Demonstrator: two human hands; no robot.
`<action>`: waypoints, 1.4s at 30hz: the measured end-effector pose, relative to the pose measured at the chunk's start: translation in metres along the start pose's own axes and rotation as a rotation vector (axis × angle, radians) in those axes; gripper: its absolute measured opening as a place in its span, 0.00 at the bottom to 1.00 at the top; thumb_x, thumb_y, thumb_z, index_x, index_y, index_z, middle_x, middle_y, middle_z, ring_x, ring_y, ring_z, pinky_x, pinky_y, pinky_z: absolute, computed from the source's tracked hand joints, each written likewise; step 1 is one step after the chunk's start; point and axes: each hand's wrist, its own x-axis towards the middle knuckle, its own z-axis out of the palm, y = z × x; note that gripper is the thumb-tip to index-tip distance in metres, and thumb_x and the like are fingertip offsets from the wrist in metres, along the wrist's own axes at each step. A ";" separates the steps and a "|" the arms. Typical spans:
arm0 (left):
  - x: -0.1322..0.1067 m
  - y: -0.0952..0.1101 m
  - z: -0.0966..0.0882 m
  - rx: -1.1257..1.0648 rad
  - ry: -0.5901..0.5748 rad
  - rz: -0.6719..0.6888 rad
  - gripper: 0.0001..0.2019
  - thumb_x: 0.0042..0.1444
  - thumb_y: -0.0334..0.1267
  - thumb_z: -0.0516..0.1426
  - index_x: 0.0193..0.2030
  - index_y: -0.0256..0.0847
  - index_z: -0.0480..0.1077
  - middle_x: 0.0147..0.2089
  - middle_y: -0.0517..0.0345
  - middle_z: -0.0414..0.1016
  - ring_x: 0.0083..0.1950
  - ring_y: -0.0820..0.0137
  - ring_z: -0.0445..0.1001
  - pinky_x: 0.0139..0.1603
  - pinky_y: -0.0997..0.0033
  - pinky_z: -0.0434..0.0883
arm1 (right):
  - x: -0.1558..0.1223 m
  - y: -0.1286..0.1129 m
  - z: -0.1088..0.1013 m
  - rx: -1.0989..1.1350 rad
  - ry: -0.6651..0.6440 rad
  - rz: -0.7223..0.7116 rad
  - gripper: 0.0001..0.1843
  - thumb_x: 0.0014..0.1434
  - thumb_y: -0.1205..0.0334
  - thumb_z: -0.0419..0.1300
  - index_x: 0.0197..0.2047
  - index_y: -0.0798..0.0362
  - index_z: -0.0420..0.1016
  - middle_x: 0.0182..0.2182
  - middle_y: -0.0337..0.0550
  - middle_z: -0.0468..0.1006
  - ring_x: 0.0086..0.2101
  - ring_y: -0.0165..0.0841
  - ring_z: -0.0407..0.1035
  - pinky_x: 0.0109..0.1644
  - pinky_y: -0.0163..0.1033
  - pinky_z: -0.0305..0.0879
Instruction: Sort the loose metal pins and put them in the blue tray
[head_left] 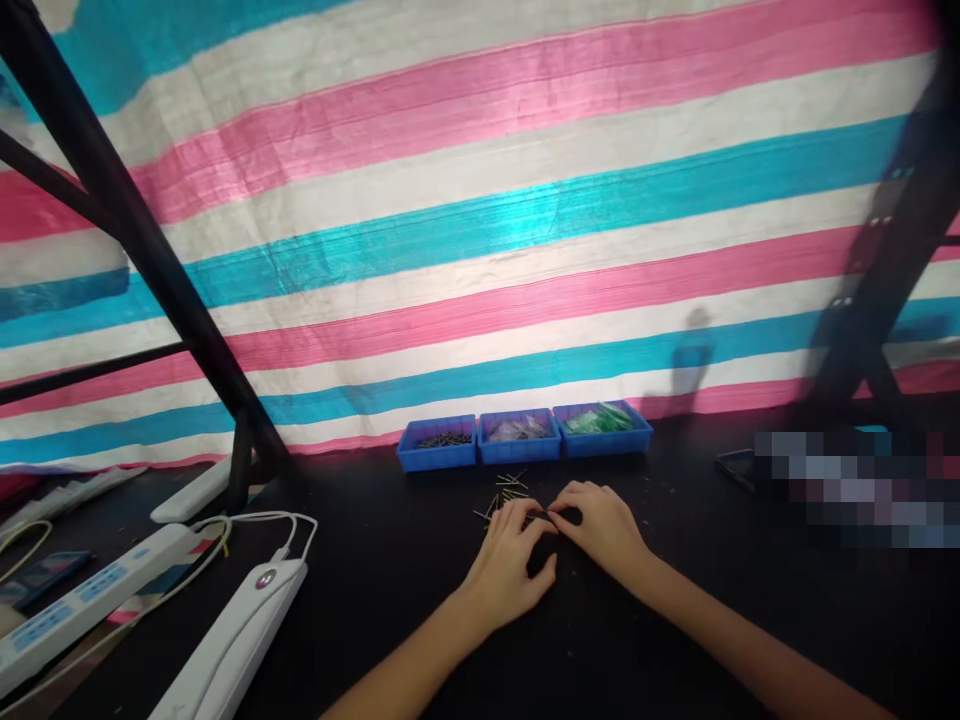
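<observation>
Head view. Two bare hands over the black worktop, forearms coming in from the near side. Left hand: fingers curled down at the near side of a loose pile of thin metal pieces, thumb standing apart from the fingers; fingertips partly hidden, can't tell if it grips anything. Right hand: thumb and index tips brought close together, meeting the left fingertips; a tiny dark bit shows there, too small to identify, so can't tell if it's pinched. Metal pieces lie scattered, gold and silver-grey, between the hands and the trays, some partly covered by the left hand.

Three blue trays in a row along the worktop's far edge, side by side. Left tray: dark small screw-like parts. Middle tray: clear plastic packets. Right tray: green and clear packets, some sticking up above the rim.

Toward the worktop's left edge: long white device with a round button, white cable at its far end; white power strip further left. Black post leans down to the far left corner. Striped sheet, pink, white and blue, hangs behind the far edge. Right part of the worktop has a pixelated patch, contents unreadable.
</observation>
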 end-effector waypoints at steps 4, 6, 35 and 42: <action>0.001 -0.004 -0.001 0.045 0.006 -0.025 0.12 0.52 0.33 0.52 0.45 0.45 0.65 0.51 0.53 0.62 0.53 0.64 0.60 0.52 0.60 0.61 | -0.002 0.002 -0.001 0.002 -0.013 -0.021 0.09 0.54 0.62 0.55 0.28 0.49 0.77 0.31 0.38 0.77 0.34 0.34 0.68 0.38 0.39 0.54; 0.001 -0.008 -0.001 0.078 0.019 -0.052 0.11 0.53 0.33 0.52 0.44 0.45 0.65 0.49 0.53 0.62 0.52 0.63 0.61 0.50 0.60 0.61 | -0.003 0.003 -0.002 0.005 -0.029 -0.032 0.08 0.53 0.63 0.55 0.28 0.49 0.76 0.30 0.37 0.76 0.34 0.33 0.68 0.38 0.39 0.54; 0.003 -0.015 -0.002 0.044 0.098 -0.130 0.14 0.55 0.37 0.52 0.49 0.46 0.64 0.47 0.54 0.65 0.48 0.65 0.64 0.48 0.60 0.63 | -0.006 0.005 -0.003 0.084 -0.076 -0.043 0.08 0.53 0.63 0.54 0.28 0.50 0.76 0.34 0.39 0.75 0.36 0.33 0.68 0.39 0.39 0.56; 0.003 -0.016 -0.004 0.041 0.086 -0.095 0.11 0.56 0.38 0.53 0.46 0.46 0.68 0.46 0.54 0.66 0.48 0.64 0.64 0.48 0.60 0.63 | -0.008 0.006 -0.001 0.042 -0.044 -0.100 0.08 0.57 0.64 0.53 0.31 0.50 0.73 0.34 0.40 0.73 0.37 0.34 0.67 0.40 0.40 0.56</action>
